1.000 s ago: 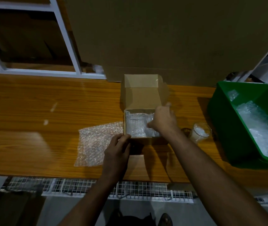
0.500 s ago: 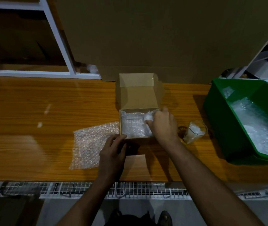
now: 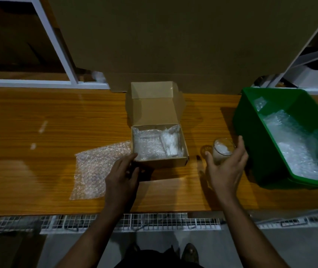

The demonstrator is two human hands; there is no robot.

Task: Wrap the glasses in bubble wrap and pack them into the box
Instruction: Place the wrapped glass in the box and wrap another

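Bubble wrap sheet (image 3: 98, 169) lies flat beyond the left hand (image 3: 122, 176), whose loose fingers touch the cardboard box (image 3: 160, 146) holding one wrapped bundle (image 3: 152, 145). Right hand (image 3: 226, 169) spreads open around the bare glass (image 3: 222, 151), apparently not yet gripping. Next: carry it to the sheet.

No text, label, brand or number can be read anywhere here; the cardboard box (image 3: 155, 113) looks plain, though the dim light may hide faint print.
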